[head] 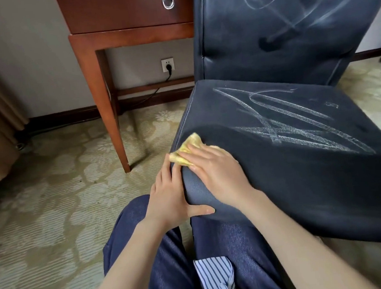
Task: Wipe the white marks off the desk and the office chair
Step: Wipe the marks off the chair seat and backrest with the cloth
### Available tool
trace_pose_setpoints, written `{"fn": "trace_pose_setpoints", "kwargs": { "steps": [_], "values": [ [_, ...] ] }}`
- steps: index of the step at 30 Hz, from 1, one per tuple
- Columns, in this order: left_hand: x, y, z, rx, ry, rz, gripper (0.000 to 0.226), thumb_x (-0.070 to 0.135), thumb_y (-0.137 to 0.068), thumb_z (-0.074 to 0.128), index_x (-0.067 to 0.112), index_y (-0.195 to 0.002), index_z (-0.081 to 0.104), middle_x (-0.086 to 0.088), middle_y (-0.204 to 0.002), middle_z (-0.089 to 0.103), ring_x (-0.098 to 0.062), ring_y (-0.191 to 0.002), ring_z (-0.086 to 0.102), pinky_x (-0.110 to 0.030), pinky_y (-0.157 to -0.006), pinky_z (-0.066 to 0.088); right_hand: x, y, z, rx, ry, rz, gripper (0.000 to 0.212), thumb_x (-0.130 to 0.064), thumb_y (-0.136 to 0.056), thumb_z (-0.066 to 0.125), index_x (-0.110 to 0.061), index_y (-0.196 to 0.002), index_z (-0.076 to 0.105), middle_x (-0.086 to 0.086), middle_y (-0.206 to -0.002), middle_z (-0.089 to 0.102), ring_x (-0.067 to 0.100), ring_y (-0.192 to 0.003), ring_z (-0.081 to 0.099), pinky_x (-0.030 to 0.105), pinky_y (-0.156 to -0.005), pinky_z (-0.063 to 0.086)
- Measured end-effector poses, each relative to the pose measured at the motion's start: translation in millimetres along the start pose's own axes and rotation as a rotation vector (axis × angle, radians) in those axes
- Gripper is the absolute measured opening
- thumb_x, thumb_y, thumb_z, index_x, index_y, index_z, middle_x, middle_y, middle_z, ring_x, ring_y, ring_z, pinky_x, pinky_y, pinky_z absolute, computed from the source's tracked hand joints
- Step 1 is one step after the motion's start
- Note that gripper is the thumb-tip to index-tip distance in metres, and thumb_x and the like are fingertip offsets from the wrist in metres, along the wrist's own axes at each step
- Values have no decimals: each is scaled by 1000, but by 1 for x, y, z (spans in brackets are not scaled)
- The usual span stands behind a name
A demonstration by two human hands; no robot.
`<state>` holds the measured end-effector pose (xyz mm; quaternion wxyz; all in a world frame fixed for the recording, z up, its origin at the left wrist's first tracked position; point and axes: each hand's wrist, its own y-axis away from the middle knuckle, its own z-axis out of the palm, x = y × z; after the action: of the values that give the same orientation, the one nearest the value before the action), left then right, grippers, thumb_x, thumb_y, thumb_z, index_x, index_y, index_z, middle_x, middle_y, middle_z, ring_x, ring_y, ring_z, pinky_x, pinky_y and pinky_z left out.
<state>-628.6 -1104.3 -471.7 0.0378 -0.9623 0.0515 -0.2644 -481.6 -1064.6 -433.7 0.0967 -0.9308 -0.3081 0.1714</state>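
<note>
Fingers [195, 155] of the right hand [216, 172] lie flat, pressing the cloth [188, 144] onto the chair [285, 193] seat's corner. The left hand [169, 199], fingers straight, braces the edge beside them. Beyond the fingers, white marks [289, 123] still cover seat and backrest, so wiping looks barely begun. The desk [127, 13] top is unseen.
</note>
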Motion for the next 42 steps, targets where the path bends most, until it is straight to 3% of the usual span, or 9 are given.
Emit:
{"fn": "trace_pose_setpoints", "kwargs": {
  "steps": [5,9,12,19,24,27,31,36,42],
  "values": [
    [-4,2,1,2,56,-13,145,83,-36,63,27,-151,-5,0,-159,-11,-22,-146,5,-49,-113,24,29,78,-22,-7,32,158,42,-23,-97,48,-37,-136,45,-13,-149,33,12,-139,30,31,-113,22],
    [-4,2,2,20,89,-15,148,88,-30,53,26,-152,-3,-2,-159,-10,-24,-146,6,-49,-114,23,63,124,-50,24,57,341,45,-21,-97,48,-41,-136,42,-14,-148,34,15,-135,35,38,-110,31],
    [-5,2,4,33,110,-4,148,86,-30,55,24,-152,0,-3,-159,-8,-25,-146,7,-48,-114,22,92,152,-69,111,34,487,43,-16,-96,50,-35,-134,50,-10,-146,40,20,-130,42,41,-104,37],
    [-6,1,8,75,108,4,146,79,-31,61,17,-152,10,-12,-159,3,-32,-144,15,-49,-111,25,145,201,-96,283,154,840,39,-19,-100,40,-30,-136,49,-3,-147,41,25,-133,38,41,-105,32],
    [-4,0,9,84,101,6,145,73,-31,64,13,-152,12,-15,-158,6,-34,-144,12,-52,-112,22,141,186,-84,388,311,1076,40,-20,-101,34,-26,-139,46,4,-145,43,30,-132,37,44,-106,32],
    [-5,1,10,76,106,14,145,74,-31,64,12,-152,12,-16,-158,6,-34,-144,11,-52,-113,21,117,162,-65,428,381,998,38,-16,-99,41,-28,-134,50,5,-140,48,32,-124,44,44,-105,32],
    [2,-1,8,60,147,36,145,74,-32,63,11,-152,11,-16,-158,4,-33,-145,9,-46,-114,18,85,143,-40,420,372,829,38,-20,-96,48,-29,-133,52,3,-143,46,28,-131,41,43,-108,29],
    [3,4,3,42,122,-8,143,73,-37,71,21,-152,3,-7,-160,-4,-29,-145,11,-47,-113,22,48,98,-16,398,284,484,39,-14,-86,65,-24,-124,62,3,-133,57,29,-122,51,44,-98,38],
    [3,11,6,43,30,-43,133,72,-53,71,30,-150,-9,-2,-159,-12,-24,-146,10,-46,-113,19,30,24,-8,145,196,306,39,-26,-96,48,-35,-133,51,-5,-144,45,24,-132,39,40,-102,29]
  ]
}}
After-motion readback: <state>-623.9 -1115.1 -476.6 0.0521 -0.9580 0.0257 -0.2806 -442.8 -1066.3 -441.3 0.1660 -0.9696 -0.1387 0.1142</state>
